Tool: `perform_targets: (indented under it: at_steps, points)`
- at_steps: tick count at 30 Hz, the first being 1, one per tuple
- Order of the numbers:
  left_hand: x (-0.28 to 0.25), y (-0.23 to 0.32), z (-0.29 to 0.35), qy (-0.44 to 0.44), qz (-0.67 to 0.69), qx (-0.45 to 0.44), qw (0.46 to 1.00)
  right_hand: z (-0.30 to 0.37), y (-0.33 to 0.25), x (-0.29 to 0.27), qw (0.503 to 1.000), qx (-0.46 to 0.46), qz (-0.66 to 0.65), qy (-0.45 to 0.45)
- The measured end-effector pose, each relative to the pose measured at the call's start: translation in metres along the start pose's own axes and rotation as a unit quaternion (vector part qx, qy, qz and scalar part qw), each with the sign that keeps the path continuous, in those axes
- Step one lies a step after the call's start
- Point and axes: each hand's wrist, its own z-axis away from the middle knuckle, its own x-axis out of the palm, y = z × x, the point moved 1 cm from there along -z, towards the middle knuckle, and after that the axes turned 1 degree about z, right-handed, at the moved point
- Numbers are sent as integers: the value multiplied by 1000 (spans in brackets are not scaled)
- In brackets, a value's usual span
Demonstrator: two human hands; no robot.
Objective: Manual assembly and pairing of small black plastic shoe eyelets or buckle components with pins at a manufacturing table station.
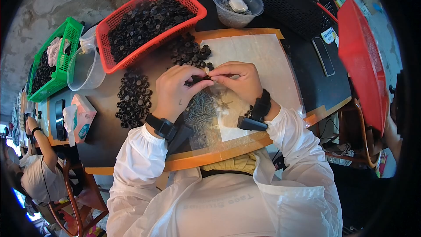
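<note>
Above the middle of the table my two hands meet at their fingertips. My left hand [174, 88] is curled around small black round parts [195, 80], which show between its thumb and fingers. My right hand [242, 81] pinches thumb and forefinger together against them; what is in that pinch is too small to make out. Under and just nearer than the hands lies a heap of thin metal screws [201, 115]. A pile of black round parts [189, 52] sits just beyond my left hand, and a patch of black ring-shaped parts [133, 98] spreads to its left.
A red basket [101, 46] full of black discs stands at the back left, with a clear tub [86, 71] and a green basket [65, 68] beside it. A tissue box [86, 116], a phone [323, 56] and a clear bowl [234, 19] also rest there. Another person [41, 173] sits left.
</note>
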Motion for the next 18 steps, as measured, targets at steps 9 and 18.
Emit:
perform_targets:
  at_steps: [9, 18]
  points:
    - [1, 0, 0, 34, 5, 33, 999, 1, 1, 1, 1000, -13, 9, 9]
    - [2, 2, 1, 25, 9, 43, 999, 1, 4, 0, 998, -53, 40, 21]
